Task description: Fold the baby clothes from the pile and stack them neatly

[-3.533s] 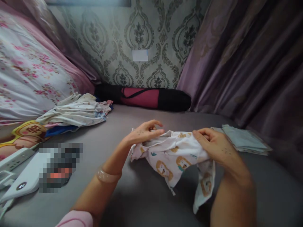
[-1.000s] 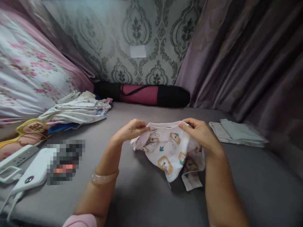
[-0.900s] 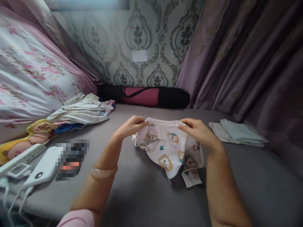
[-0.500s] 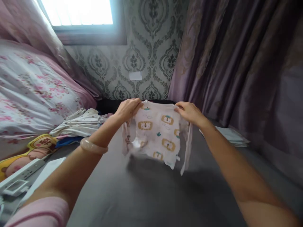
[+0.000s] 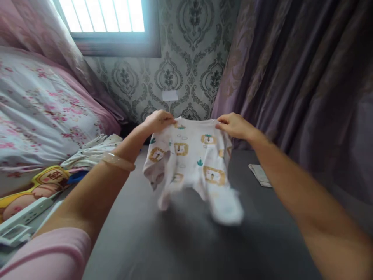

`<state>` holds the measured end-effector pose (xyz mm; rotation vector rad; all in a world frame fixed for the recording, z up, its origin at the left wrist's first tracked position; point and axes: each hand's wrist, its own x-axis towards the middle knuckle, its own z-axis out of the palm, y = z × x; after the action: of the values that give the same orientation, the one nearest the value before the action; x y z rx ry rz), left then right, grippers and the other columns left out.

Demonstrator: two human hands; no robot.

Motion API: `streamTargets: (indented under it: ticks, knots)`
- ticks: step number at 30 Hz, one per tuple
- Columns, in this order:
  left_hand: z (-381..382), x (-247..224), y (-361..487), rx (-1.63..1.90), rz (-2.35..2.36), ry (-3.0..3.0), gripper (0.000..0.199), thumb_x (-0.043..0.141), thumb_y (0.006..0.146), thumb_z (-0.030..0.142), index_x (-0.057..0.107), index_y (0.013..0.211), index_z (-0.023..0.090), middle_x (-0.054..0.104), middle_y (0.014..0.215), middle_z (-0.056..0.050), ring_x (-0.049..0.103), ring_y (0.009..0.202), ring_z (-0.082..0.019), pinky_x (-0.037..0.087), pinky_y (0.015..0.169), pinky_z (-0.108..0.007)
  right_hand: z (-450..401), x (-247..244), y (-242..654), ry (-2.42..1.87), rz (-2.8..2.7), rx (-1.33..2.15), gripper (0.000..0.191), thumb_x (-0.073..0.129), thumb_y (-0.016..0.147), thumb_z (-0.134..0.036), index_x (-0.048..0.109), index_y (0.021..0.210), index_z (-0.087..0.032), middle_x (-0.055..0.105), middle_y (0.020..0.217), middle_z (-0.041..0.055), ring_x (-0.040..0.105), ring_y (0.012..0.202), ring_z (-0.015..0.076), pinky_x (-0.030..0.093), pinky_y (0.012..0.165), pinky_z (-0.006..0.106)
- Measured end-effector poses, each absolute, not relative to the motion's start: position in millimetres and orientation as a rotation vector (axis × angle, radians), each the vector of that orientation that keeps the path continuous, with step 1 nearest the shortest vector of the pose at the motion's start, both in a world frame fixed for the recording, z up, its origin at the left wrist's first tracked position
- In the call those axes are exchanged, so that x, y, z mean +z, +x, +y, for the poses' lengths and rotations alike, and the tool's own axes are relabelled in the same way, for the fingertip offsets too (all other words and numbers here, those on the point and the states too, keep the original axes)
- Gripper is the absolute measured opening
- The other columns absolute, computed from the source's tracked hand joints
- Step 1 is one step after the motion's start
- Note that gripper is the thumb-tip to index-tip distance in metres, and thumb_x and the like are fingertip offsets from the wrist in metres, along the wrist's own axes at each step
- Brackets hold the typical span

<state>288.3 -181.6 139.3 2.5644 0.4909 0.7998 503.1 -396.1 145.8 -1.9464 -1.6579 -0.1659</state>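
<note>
A small white long-sleeved shirt [image 5: 190, 151] with yellow lion faces and green leaves hangs in the air over the grey bed sheet [image 5: 140, 241]. Its left shoulder is pinched by my left hand [image 5: 159, 121], which wears a pale bangle at the wrist. My right hand [image 5: 234, 125] grips the other shoulder, thumb and fingers closed on the cloth. Between the hands the neckline is stretched nearly level. The lower part and the sleeves swing and are blurred, with one end flaring towards me.
Crumpled light clothes [image 5: 93, 149] lie at the left, beside a yellow cartoon cushion [image 5: 43, 184] and a white power strip [image 5: 26, 214]. Folded cloth [image 5: 260, 175] lies near my right forearm. Behind are patterned wallpaper [image 5: 190, 70] and purple curtains [image 5: 279, 77].
Both hands have risen slightly, still holding the shirt by its shoulders. The shirt's lower part and sleeves have swung towards me. The view has shifted a little.
</note>
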Motion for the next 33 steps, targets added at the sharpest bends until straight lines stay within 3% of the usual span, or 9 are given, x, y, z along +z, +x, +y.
streamTargets:
  ticks: [3,7,9,13,16,19,21,25,33]
  knots:
    - [-186,134,299,1.016,0.482,2.434,0.033,0.052,0.087,0.042,0.07,0.091,0.016,0.068,0.075,-0.004,0.063,0.079,-0.017,0.046,0.063,-0.022,-388,141,501,-1.918,-1.638,-0.246,0.03,0.06,0.083,-0.04,0.072,0.098,-0.016,0.072,0.089,0.0066,0.064,0.084,0.0202,0.048,0.072,0.029]
    - [-183,126,297,0.539,0.285,2.409,0.035,0.056,0.084,0.048,0.071,0.089,0.016,0.069,0.077,-0.004,0.063,0.072,-0.015,0.048,0.063,-0.024,-398,139,513,-1.872,-1.894,0.327,0.038,0.062,0.079,-0.049,0.072,0.1,-0.019,0.072,0.085,0.0036,0.064,0.076,0.0177,0.049,0.065,0.027]
    - [-179,121,300,0.481,0.313,2.42,0.033,0.063,0.078,0.047,0.071,0.081,0.015,0.065,0.068,-0.002,0.061,0.065,-0.013,0.046,0.059,-0.022,-397,137,520,-1.903,-1.802,0.224,0.037,0.062,0.079,-0.048,0.073,0.097,-0.018,0.072,0.085,0.0045,0.064,0.076,0.0185,0.049,0.066,0.028]
    - [-184,114,316,0.938,0.402,2.357,0.031,0.058,0.081,0.042,0.07,0.078,0.013,0.061,0.062,0.0,0.058,0.063,-0.012,0.043,0.056,-0.02,-387,129,524,-1.902,-1.587,-0.126,0.031,0.065,0.079,-0.043,0.074,0.093,-0.017,0.072,0.086,0.0061,0.064,0.079,0.0196,0.05,0.068,0.03]
    - [-193,114,321,0.729,0.242,2.309,0.03,0.056,0.084,0.04,0.071,0.087,0.014,0.066,0.071,-0.003,0.06,0.068,-0.013,0.046,0.059,-0.022,-386,126,529,-1.894,-1.684,0.116,0.03,0.068,0.076,-0.043,0.074,0.094,-0.019,0.072,0.081,0.0039,0.064,0.076,0.0175,0.05,0.065,0.029]
    - [-194,113,321,0.46,0.274,2.363,0.022,0.067,0.076,0.036,0.071,0.075,0.014,0.065,0.062,-0.002,0.061,0.064,-0.013,0.045,0.057,-0.022,-389,124,537,-1.952,-1.607,0.159,0.026,0.069,0.075,-0.042,0.074,0.084,-0.018,0.07,0.072,0.0025,0.064,0.069,0.0168,0.05,0.06,0.027]
    - [-192,111,323,0.547,0.342,2.3,0.024,0.068,0.075,0.037,0.07,0.072,0.013,0.063,0.06,-0.001,0.06,0.062,-0.013,0.045,0.055,-0.021,-391,123,539,-1.945,-1.585,0.202,0.026,0.07,0.074,-0.042,0.074,0.082,-0.018,0.069,0.071,0.0018,0.064,0.068,0.0169,0.049,0.058,0.026]
    - [-187,104,331,0.537,0.273,1.968,0.031,0.065,0.078,0.041,0.07,0.089,0.013,0.07,0.08,-0.007,0.064,0.071,-0.015,0.05,0.061,-0.024,-392,121,540,-1.814,-1.595,0.416,0.03,0.069,0.073,-0.046,0.073,0.086,-0.02,0.071,0.075,0.0017,0.063,0.066,0.016,0.049,0.056,0.025]
    - [-171,81,344,0.824,0.366,2.066,0.031,0.055,0.085,0.044,0.065,0.089,0.015,0.066,0.076,-0.002,0.058,0.063,-0.011,0.044,0.057,-0.021,-377,110,554,-1.724,-1.397,0.206,0.027,0.058,0.084,-0.04,0.071,0.093,-0.018,0.072,0.081,0.004,0.064,0.07,0.0178,0.05,0.061,0.028]
